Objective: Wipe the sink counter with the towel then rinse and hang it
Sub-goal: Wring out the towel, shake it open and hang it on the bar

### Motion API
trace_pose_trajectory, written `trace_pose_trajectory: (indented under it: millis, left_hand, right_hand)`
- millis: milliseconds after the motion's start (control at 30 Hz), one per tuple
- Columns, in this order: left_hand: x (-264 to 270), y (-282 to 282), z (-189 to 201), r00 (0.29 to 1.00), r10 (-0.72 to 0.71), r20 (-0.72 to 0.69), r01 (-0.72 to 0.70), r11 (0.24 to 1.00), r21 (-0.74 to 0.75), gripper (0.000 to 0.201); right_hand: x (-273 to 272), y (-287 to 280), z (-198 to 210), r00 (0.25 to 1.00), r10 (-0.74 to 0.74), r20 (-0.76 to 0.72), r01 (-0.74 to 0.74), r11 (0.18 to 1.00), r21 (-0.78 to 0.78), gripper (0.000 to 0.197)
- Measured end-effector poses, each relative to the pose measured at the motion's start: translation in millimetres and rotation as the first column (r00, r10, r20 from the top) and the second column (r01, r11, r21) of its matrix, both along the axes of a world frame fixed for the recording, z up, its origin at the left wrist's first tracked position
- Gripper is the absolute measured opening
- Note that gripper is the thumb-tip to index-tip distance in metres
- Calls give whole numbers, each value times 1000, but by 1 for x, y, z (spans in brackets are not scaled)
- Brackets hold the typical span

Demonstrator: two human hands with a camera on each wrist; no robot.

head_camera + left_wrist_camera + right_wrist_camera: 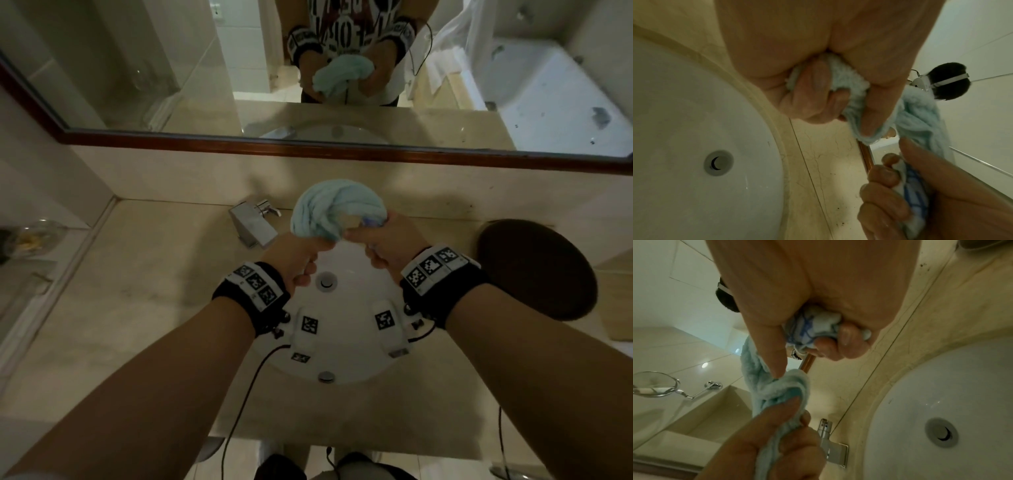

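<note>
In the centre of the head view, a pale blue fluffy cloth towel (337, 210) is bunched into a twisted arch above the far rim of the round white ceramic sink basin (346, 294), held clear of the beige marble surface (144, 291). The left hand (298, 255) has its fingers curled tightly round the left end of the roll, and the right hand (383, 240) is clenched on the right end, where a white patch with blue lines shows between the fingers in the right wrist view. Both fists are fully closed on the fabric, so this looks like wringing after the rinse, with hanging not yet done. The square chrome faucet (253, 222) stands just left of the towel, and no water can be seen running from it. A dark round brown mat (534, 270) lies on the surface at the right of the frame. The likely slip here is position: the bundle sits over the basin's back edge, so squeezed water could fall onto the wiped surface rather than into the bowl. A weak twist would leave the towel dripping when hung, and a wet end could slide out of a fist.
</note>
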State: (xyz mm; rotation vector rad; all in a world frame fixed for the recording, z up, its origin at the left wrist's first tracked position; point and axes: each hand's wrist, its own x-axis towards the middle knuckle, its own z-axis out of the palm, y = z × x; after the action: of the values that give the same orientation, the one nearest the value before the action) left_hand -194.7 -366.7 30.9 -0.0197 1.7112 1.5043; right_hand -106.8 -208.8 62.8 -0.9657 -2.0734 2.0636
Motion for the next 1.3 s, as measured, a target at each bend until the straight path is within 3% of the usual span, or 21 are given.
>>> trace_pose_trajectory:
  millis: [167, 333, 700, 867, 933, 1000, 1067, 1100, 1133, 1233, 1300]
  left_hand:
    - [5, 8, 5, 999, 44, -19, -44, 999, 29, 17]
    - [6, 13, 11, 997, 59, -52, -56, 996, 62, 14]
    - [-1, 12, 10, 996, 39, -84, -33, 996, 77, 18]
    - [-1, 11, 10, 994, 51, -100, -44, 997, 64, 16]
    - [0, 10, 11, 990, 63, -122, -54, 996, 73, 14]
    - [3, 10, 15, 988, 68, -140, -59, 996, 69, 10]
    - [6, 11, 22, 987, 58, -148, -53, 998, 38, 8]
    - [7, 10, 25, 988, 39, -152, -38, 999, 11, 9]
    - [7, 9, 28, 987, 10, -163, -15, 1000, -25, 10]
    - [4, 3, 42, 949, -188, -253, 133, 967, -219, 18]
    - [2, 2, 60, 875, -386, -293, 257, 883, -393, 23]
  right_hand:
    - [-5, -7, -8, 995, -84, 44, 84, 996, 20, 17]
    - [-11, -6, -15, 991, -22, 136, 3, 991, 136, 19]
    - [-21, -7, -34, 987, -39, 153, 35, 999, 28, 18]
    - [-20, -8, -39, 993, -33, 111, 49, 988, -147, 24]
    - [-19, -6, -41, 992, 26, 125, -23, 999, -25, 21]
    - [-16, 0, -45, 966, 173, 191, -213, 952, 219, 23]
    - [-13, 11, -51, 903, 245, 354, -372, 858, 355, 49]
    - [-12, 16, -47, 892, 188, 410, -355, 854, 381, 70]
    - [-10, 20, -40, 894, 128, 430, -318, 858, 404, 78]
    - [-9, 29, -13, 951, 189, 243, -280, 859, 429, 62]
    - [-8, 27, 10, 921, 380, 78, -378, 832, 405, 59]
